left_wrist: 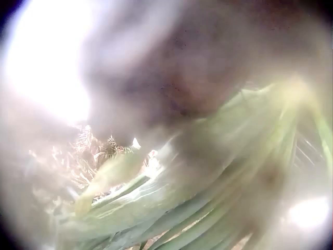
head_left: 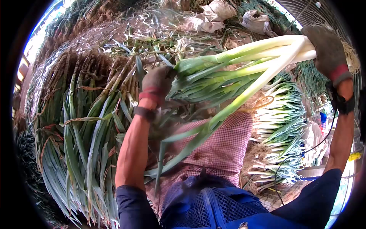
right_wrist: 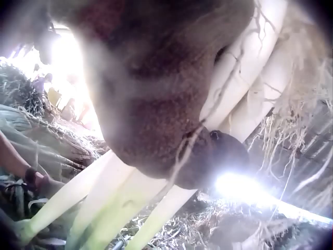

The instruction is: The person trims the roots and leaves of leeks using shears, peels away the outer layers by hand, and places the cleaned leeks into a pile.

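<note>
A bunch of leeks point(head_left: 244, 49) stretches across the head view, white shanks to the right and green leaves to the left. My gloved right hand point(head_left: 328, 51) grips the white root ends; in the right wrist view its fingers point(right_wrist: 156, 120) wrap around the shanks, with stringy roots hanging beyond. At the other end my gloved left hand point(head_left: 157, 82) holds the green leaves, its fingers curled at their edge. The left wrist view is blurred, with leaves point(left_wrist: 208, 198) fanning out below the hand. One leek point(head_left: 232, 108) splays away from the bunch, down over my lap.
A big heap of untrimmed leeks point(head_left: 72, 126) with dry, earthy roots lies at the left. Cleaned leeks point(head_left: 282, 126) are stacked at the right. A checked pink cloth point(head_left: 228, 137) covers my lap. Leaf scraps and pale sacks point(head_left: 217, 11) lie ahead; a thin cable point(head_left: 305, 152) hangs from the right wrist.
</note>
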`<state>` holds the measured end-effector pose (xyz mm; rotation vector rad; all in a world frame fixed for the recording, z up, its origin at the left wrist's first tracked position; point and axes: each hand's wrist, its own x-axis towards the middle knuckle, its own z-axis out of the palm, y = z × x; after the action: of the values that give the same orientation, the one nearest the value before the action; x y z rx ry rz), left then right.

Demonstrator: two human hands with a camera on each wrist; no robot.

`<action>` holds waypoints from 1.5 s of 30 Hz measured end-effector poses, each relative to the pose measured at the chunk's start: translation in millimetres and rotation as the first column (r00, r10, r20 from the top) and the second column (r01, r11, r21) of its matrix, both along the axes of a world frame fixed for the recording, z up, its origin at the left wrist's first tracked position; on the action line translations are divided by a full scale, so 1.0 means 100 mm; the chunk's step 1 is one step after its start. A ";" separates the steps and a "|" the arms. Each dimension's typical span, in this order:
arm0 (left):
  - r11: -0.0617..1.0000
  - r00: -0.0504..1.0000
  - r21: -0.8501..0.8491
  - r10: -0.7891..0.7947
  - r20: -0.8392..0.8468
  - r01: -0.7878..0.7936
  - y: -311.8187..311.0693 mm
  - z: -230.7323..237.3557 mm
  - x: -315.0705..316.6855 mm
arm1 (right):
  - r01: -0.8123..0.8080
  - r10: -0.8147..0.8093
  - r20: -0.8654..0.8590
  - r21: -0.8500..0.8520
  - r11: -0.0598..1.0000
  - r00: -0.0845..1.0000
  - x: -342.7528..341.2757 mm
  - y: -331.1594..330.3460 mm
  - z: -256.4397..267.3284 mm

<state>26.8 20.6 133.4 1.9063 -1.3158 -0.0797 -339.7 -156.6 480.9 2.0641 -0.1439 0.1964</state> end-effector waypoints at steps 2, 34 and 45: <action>0.983 0.987 -0.087 0.161 -0.015 -0.162 0.02 -0.11 -0.10 | 0.134 -0.133 -0.009 0.044 0.990 0.991 0.00 -0.02 -0.05; 1.000 0.424 -0.009 -0.009 -0.906 0.002 -0.12 -0.28 -0.99 | 0.141 -0.136 -0.060 0.096 0.985 0.989 0.31 0.01 -0.65; 0.662 0.673 0.149 -0.681 -0.290 0.735 0.78 0.19 -1.99 | 0.320 -0.318 -0.042 0.184 0.929 0.947 0.32 -0.55 -1.15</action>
<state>-172.3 98.1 152.6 1.3931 -1.9016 -0.8740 -308.2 -211.6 365.7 2.1942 -0.5048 -0.0326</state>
